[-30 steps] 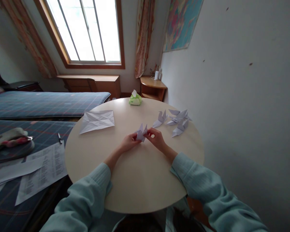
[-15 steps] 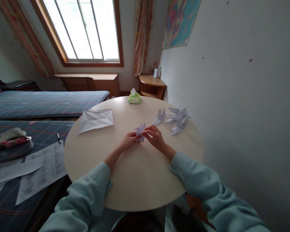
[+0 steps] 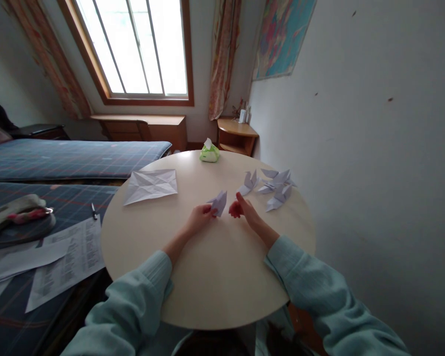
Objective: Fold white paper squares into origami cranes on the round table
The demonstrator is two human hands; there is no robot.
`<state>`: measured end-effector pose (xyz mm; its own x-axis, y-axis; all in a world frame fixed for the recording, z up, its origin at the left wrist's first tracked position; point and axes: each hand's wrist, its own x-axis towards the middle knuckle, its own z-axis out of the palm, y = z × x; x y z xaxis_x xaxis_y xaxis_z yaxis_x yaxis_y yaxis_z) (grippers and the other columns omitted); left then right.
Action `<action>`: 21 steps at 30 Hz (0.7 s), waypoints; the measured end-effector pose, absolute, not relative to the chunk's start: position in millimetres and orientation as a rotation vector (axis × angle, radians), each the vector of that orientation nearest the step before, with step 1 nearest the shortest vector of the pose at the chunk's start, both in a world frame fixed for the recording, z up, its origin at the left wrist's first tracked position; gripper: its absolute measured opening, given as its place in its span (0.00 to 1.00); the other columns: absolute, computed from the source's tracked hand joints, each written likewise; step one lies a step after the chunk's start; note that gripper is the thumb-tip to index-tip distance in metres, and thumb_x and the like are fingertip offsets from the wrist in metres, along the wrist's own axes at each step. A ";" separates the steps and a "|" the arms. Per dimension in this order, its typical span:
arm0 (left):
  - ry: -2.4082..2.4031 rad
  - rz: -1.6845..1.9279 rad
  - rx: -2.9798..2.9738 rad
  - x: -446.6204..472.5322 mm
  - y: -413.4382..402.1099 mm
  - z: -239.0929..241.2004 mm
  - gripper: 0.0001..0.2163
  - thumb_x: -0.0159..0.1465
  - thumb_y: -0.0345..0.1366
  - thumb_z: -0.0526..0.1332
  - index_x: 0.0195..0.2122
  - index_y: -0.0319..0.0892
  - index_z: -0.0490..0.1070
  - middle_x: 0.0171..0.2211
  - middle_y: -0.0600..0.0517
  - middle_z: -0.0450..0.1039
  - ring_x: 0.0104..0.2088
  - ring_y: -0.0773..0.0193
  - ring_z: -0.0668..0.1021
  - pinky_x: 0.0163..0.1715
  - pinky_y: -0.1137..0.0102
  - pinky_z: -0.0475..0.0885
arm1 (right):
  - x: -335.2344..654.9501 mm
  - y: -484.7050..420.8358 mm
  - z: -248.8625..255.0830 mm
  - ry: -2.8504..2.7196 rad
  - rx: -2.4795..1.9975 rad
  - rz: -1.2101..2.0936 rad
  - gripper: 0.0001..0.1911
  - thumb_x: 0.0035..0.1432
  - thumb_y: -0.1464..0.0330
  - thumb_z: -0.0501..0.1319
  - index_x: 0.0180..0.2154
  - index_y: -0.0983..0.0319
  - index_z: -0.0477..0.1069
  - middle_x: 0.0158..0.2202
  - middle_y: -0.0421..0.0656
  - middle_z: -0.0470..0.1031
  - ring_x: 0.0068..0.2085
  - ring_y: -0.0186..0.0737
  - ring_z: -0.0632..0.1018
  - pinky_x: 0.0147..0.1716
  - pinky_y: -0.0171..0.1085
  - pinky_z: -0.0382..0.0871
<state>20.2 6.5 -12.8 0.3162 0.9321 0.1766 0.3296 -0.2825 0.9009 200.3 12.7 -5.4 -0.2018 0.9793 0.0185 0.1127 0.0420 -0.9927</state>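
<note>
A small folded white paper figure [image 3: 219, 202] is pinched between the thumb and fingers of my left hand [image 3: 199, 217], above the middle of the round table. Its pointed flaps face up and away from me. My right hand [image 3: 244, 210] is just to the right, apart from the figure and holding nothing. Its thumb points up, away from loosely curled fingers. Beyond that hand sits a folded paper bird [image 3: 248, 183]. Further right lies a cluster of similar paper birds [image 3: 278, 185], some overlapping. A creased white paper sheet [image 3: 151, 185] rests at the table's left.
The round cream table [image 3: 207, 287] has a green tissue pack [image 3: 209, 152] at its far edge. Left of it are beds with plaid covers [image 3: 77, 155], printed sheets [image 3: 72, 257], a pen [image 3: 94, 211] and a bag [image 3: 18, 217]. A wall [image 3: 374, 173] borders the right.
My right hand has let go of the paper figure and drawn slightly right, its thumb now raised. The left hand still holds the figure, which has turned. The view has shifted slightly.
</note>
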 end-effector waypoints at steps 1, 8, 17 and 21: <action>1.167 0.958 1.857 19.9 5.9 -12.8 0.11 0.54 0.38 0.56 0.27 0.35 0.73 0.20 0.53 0.71 0.22 0.68 0.69 0.23 0.76 0.60 | 199.2 11.6 -5.1 -1.448 -1.174 1.356 0.38 0.45 0.39 0.40 0.13 0.65 0.67 0.12 0.42 0.65 0.14 0.29 0.64 0.14 0.31 0.51; 1.200 1.016 2.117 18.1 5.8 -17.9 0.11 0.57 0.33 0.55 0.39 0.42 0.73 0.32 0.51 0.76 0.28 0.65 0.74 0.31 0.74 0.66 | 197.8 4.7 3.7 -1.410 -1.129 1.557 0.31 0.43 0.44 0.53 0.16 0.66 0.70 0.12 0.40 0.67 0.15 0.27 0.65 0.15 0.29 0.52; 1.270 1.039 2.174 16.2 7.1 -18.4 0.11 0.58 0.32 0.54 0.40 0.43 0.72 0.34 0.48 0.76 0.30 0.62 0.75 0.33 0.71 0.67 | 201.8 4.5 5.4 -1.416 -1.071 1.689 0.29 0.45 0.46 0.52 0.22 0.66 0.73 0.21 0.44 0.74 0.21 0.30 0.71 0.19 0.28 0.57; 1.302 1.041 2.236 15.3 6.9 -19.3 0.11 0.58 0.32 0.54 0.40 0.44 0.72 0.36 0.48 0.75 0.34 0.61 0.75 0.36 0.70 0.66 | 200.5 2.3 5.1 -1.430 -1.114 1.689 0.30 0.45 0.45 0.52 0.20 0.66 0.72 0.19 0.44 0.73 0.20 0.28 0.70 0.17 0.27 0.54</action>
<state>15.3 6.9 -19.3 0.3075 0.8543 0.4191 0.5964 -0.5162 0.6147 200.5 2.3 5.1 -0.4259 0.8840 -0.1925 0.0440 -0.1923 -0.9803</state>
